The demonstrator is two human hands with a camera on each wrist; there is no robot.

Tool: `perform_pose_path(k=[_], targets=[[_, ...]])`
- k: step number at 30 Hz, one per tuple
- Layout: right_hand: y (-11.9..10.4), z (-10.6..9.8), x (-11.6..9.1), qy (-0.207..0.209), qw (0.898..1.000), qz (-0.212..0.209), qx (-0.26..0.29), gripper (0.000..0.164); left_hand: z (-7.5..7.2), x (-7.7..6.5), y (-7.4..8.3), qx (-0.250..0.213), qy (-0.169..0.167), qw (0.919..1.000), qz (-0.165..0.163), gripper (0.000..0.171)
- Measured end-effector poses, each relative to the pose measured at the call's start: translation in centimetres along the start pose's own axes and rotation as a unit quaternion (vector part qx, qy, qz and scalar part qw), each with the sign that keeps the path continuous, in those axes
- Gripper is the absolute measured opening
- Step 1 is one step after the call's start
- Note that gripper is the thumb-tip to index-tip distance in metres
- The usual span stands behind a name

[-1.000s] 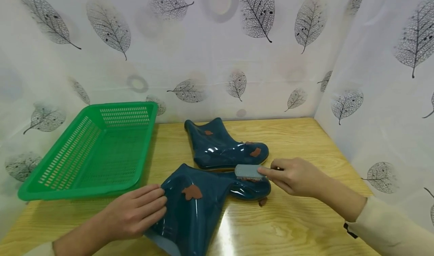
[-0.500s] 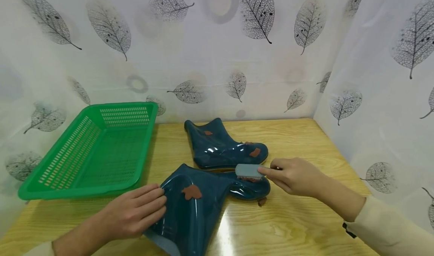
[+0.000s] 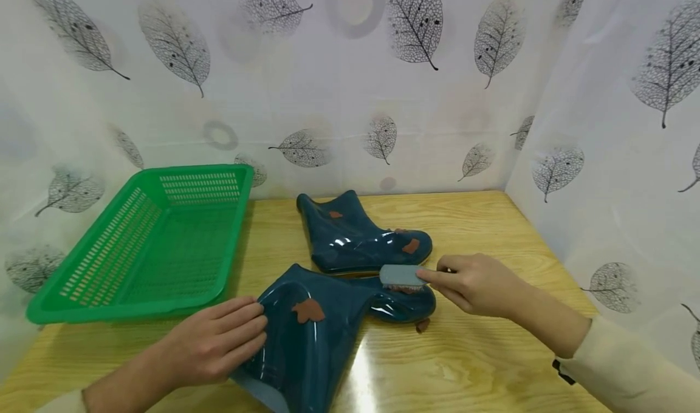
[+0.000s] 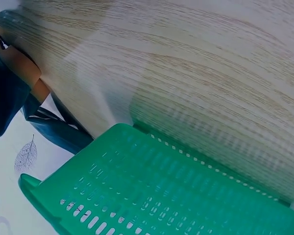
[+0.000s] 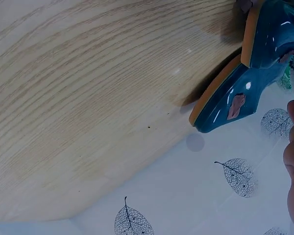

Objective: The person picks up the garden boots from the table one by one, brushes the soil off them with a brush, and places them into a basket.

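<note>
Two glossy dark teal rain boots with brown patches lie on their sides on the table. The near rain boot has its shaft toward me and its toe to the right. My left hand holds its shaft by the opening's edge, fingers over the outside; the thumb is hidden. With my right hand I grip a grey scrub brush, index finger along its back. The bristles touch the near boot's foot at a brown patch. Behind lies the far rain boot, touched by neither hand.
A green plastic basket stands at the left of the wooden table. Beside the near boot's toe is a small brown piece. A white curtain printed with leaves hangs behind and at the sides.
</note>
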State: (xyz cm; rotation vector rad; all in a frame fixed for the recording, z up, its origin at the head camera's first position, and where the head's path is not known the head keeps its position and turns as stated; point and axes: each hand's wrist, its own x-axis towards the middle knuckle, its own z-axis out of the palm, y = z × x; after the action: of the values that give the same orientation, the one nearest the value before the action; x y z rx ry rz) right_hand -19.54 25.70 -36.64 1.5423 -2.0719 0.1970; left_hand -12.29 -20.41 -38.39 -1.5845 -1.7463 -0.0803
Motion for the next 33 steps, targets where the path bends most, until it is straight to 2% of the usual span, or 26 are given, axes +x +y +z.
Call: perform_pose_path(k=[5, 12, 16, 21, 26, 29, 33], targets=[[0.0, -0.6, -0.5, -0.021, 1.0, 0.001, -0.02, 0.047, 0.0, -0.1, 0.0, 0.0, 0.002, 1.0, 0.001, 0.041], [-0.3, -0.7, -0.1, 0.008, 1.0, 0.018, 0.02, 0.04, -0.2, -0.3, 0.1, -0.001, 0.007, 1.0, 0.002, 0.041], [-0.8, -0.1, -0.3, 0.002, 1.0, 0.004, 0.004, 0.039, -0.1, -0.5, 0.2, -0.003, 0.009, 1.0, 0.0, 0.041], [-0.7, -0.5, -1.3, -0.007, 1.0, 0.006, 0.004, 0.042, -0.3, -0.6, 0.2, -0.005, 0.003, 1.0, 0.0, 0.04], [-0.5, -0.9, -1.5, 0.021, 0.999, 0.03, 0.022, 0.042, -0.6, -0.5, 0.1, -0.009, -0.016, 0.9998, -0.002, 0.038], [-0.5, -0.5, -1.2, 0.029, 0.998, 0.04, 0.024, 0.04, -0.5, -0.3, 0.0, -0.014, -0.007, 0.9999, -0.002, 0.037], [-0.6, 0.2, -1.4, 0.022, 0.999, 0.029, 0.023, 0.039, -0.3, -0.1, -0.1, -0.014, -0.002, 0.9999, -0.003, 0.037]])
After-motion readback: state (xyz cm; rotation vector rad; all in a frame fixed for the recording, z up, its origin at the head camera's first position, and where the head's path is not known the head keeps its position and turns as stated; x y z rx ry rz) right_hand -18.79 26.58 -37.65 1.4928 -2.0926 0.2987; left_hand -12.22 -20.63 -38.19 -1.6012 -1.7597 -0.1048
